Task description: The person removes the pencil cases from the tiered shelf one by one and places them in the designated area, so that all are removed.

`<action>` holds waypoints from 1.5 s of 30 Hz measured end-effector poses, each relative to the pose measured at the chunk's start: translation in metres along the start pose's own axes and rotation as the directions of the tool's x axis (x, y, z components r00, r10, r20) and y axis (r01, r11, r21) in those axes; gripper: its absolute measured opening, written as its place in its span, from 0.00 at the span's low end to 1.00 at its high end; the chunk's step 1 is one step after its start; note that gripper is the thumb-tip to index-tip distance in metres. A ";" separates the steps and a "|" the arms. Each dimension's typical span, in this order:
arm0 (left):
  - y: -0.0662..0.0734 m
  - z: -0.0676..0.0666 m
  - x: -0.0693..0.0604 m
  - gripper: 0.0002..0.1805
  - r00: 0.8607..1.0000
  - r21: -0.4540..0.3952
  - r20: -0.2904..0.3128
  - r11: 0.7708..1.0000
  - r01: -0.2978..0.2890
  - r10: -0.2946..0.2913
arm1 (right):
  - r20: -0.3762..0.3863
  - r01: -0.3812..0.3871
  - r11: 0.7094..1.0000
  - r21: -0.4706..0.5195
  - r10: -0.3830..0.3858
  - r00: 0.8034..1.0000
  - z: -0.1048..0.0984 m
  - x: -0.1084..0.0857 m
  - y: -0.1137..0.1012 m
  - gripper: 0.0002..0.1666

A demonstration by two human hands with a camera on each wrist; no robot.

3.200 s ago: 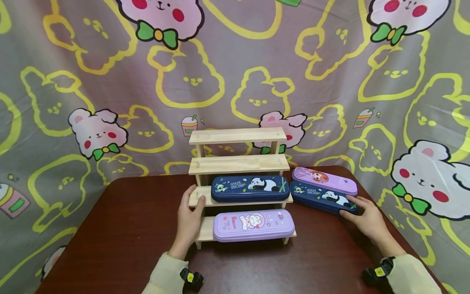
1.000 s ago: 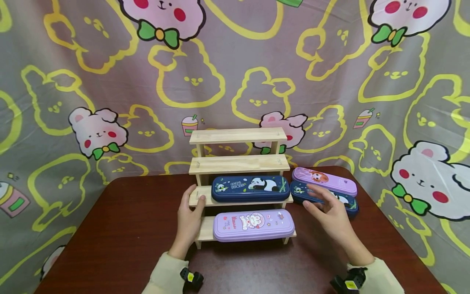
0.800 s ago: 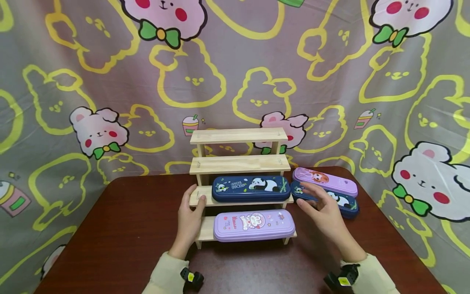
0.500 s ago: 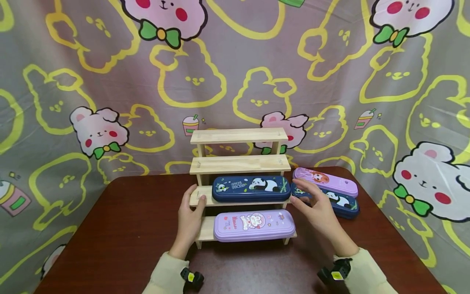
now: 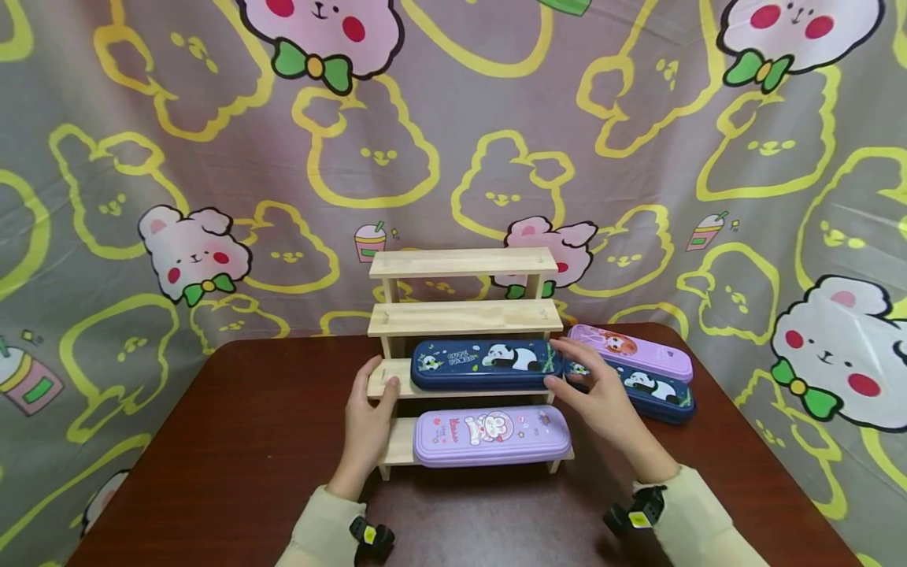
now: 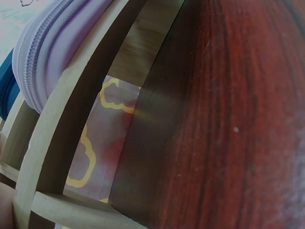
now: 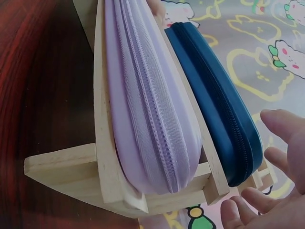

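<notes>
A tiered wooden display shelf stands on the table. My left hand holds the left end of its second shelf from the bottom, thumb in front; only a sliver of this hand shows in the left wrist view. A navy panda pencil case lies on that shelf, and a lilac pencil case lies on the lowest one. My right hand is at the navy case's right end, thumb and fingers spread. In the right wrist view, its fingers look slightly apart from the navy case.
Right of the shelf, a second navy panda pencil case lies on the dark red table with a purple pencil case behind it. A patterned cloth hangs behind the table.
My right hand has left the navy case on the table and moved left to the end of the navy case on the shelf. My left hand and the pencil cases stay in place.
</notes>
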State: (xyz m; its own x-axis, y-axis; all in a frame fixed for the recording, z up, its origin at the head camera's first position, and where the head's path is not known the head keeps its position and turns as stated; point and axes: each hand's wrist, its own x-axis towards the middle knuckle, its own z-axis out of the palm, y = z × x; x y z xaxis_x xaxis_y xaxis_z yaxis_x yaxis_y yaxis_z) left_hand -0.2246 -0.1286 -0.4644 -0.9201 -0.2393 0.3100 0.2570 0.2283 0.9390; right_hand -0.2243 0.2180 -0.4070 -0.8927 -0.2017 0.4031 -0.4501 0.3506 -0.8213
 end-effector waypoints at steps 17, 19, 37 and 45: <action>0.008 0.000 -0.002 0.26 1.000 0.010 0.007 1.000 0.009 -0.009 | 0.085 -0.034 0.995 -0.098 0.043 0.995 0.009 0.015 0.002 0.37; 0.000 0.000 0.000 0.26 1.000 0.013 0.007 1.000 0.006 -0.006 | 0.093 -0.033 0.995 -0.093 0.042 0.995 0.010 0.016 0.002 0.38; -0.001 0.000 -0.001 0.27 1.000 0.007 0.002 1.000 -0.003 0.003 | 0.135 -0.075 0.972 -0.224 0.107 0.985 0.023 0.021 -0.003 0.48; -0.003 -0.001 0.000 0.28 1.000 0.027 0.003 1.000 -0.009 0.009 | 0.129 -0.073 0.963 -0.261 0.110 0.986 0.021 0.017 -0.002 0.50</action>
State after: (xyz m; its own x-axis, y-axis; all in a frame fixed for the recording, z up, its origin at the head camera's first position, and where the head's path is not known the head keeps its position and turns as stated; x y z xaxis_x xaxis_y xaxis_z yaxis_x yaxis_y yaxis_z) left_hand -0.2246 -0.1306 -0.4675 -0.9187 -0.2342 0.3179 0.2572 0.2559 0.9319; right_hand -0.2377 0.1944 -0.4070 -0.9260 -0.2784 0.2549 -0.3744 0.5911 -0.7144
